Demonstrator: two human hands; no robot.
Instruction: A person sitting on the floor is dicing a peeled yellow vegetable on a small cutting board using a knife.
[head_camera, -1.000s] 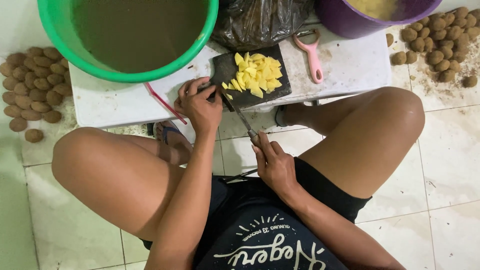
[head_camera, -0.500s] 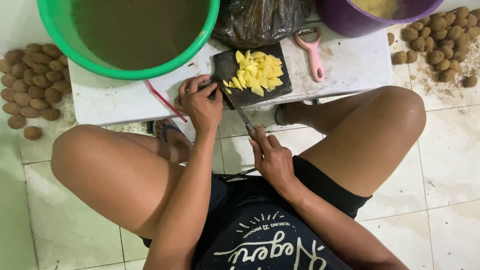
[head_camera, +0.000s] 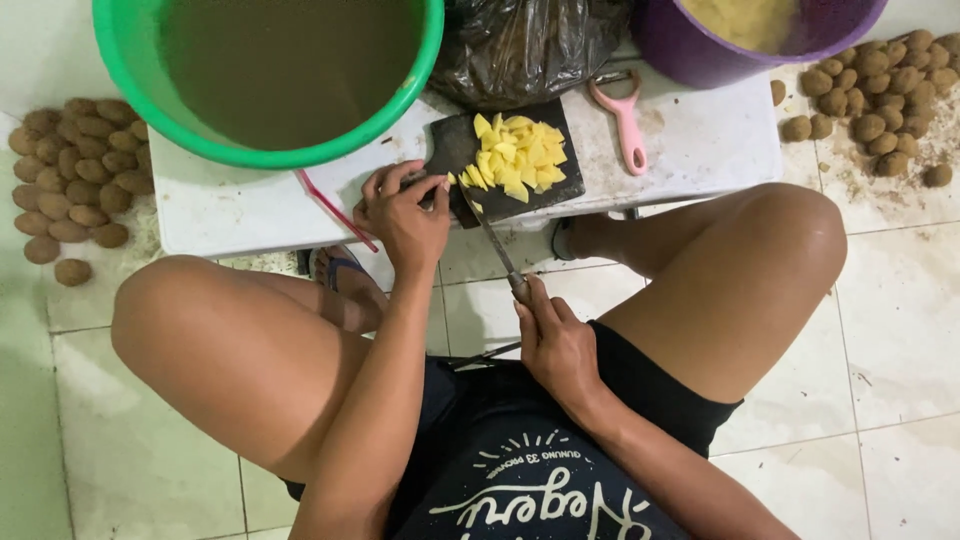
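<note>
A small black cutting board (head_camera: 462, 140) lies on a low white table (head_camera: 700, 140), carrying a heap of yellow potato slices (head_camera: 515, 155). My left hand (head_camera: 402, 212) presses down at the board's near left corner, fingers curled; whether a potato piece is under them is hidden. My right hand (head_camera: 552, 342) grips the handle of a knife (head_camera: 490, 235), whose blade reaches up onto the board beside my left fingers.
A green basin of brown water (head_camera: 270, 70), a black plastic bag (head_camera: 525, 45) and a purple tub (head_camera: 750, 30) stand at the table's far side. A pink peeler (head_camera: 628, 120) lies right of the board. Unpeeled potatoes sit on the floor at left (head_camera: 75, 175) and right (head_camera: 880, 100).
The knife blade has shifted a little on the board. My left hand has hardly moved at the board's corner.
</note>
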